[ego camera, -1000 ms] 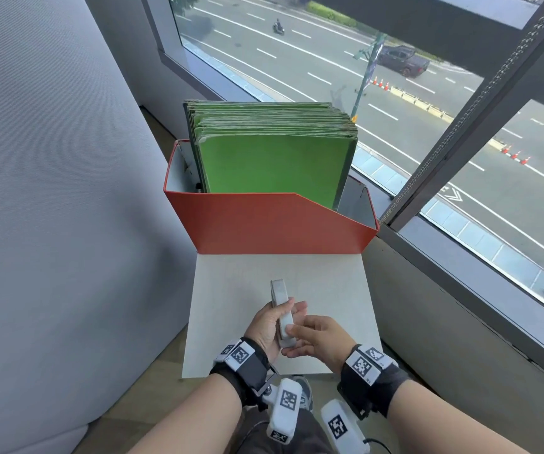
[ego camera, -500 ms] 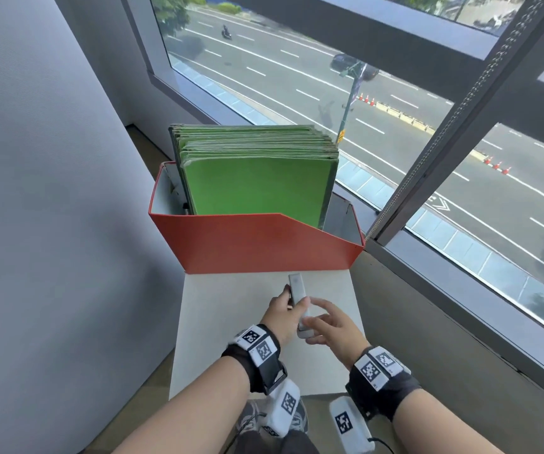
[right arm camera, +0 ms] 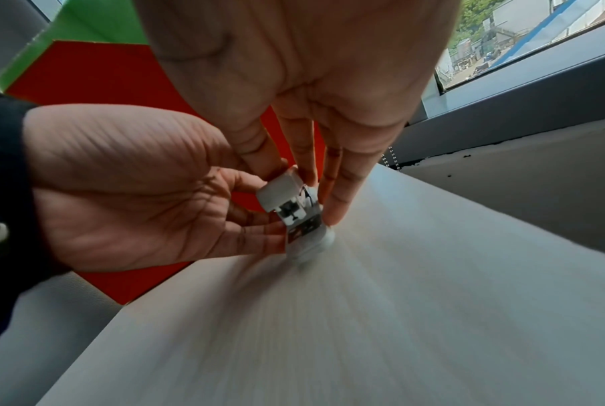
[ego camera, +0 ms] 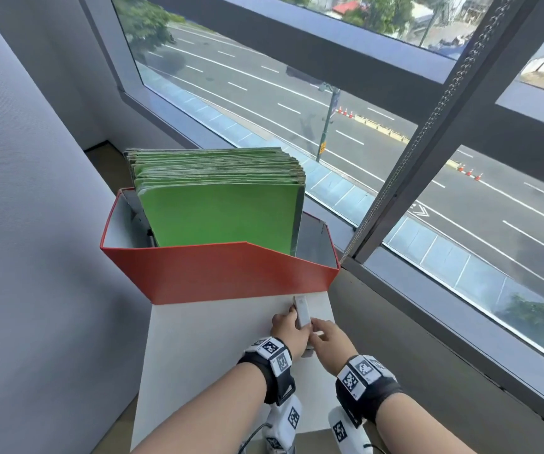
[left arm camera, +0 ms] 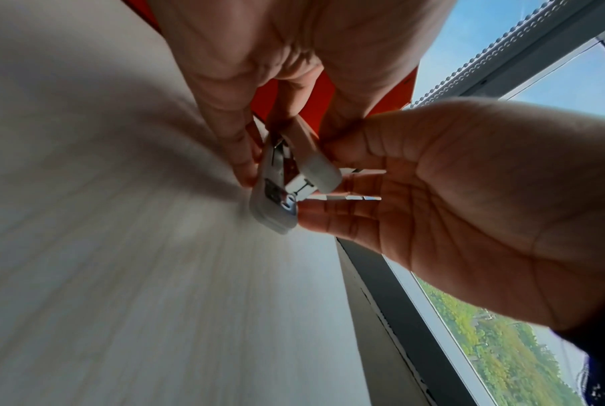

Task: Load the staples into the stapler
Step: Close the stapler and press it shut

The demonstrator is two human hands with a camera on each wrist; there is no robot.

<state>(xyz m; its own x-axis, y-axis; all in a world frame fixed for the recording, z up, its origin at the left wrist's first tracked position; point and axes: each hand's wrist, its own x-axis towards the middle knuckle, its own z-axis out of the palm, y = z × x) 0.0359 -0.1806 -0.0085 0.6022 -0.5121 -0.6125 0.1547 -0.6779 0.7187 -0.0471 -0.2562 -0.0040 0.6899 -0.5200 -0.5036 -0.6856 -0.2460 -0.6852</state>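
A small white stapler [ego camera: 302, 311] stands over the far right part of the white table [ego camera: 198, 355], close to the red box. My left hand [ego camera: 288, 326] grips its left side and my right hand [ego camera: 322, 333] pinches it from the right. In the left wrist view the stapler [left arm camera: 286, 181] has its top arm lifted off the base, with metal parts showing between, and its base end [left arm camera: 276, 217] is at the table surface. In the right wrist view my right fingers [right arm camera: 339, 192] flank the stapler [right arm camera: 294, 211]. No loose staple strip is visible.
A red file box [ego camera: 215, 273] packed with green folders [ego camera: 218, 211] stands at the table's far edge. A grey partition wall [ego camera: 34, 224] runs along the left. A window sill and frame [ego camera: 428, 339] run along the right.
Both hands have carried the stapler away from me and to the right, from mid-table down to near the red box. The head view has tilted upward.
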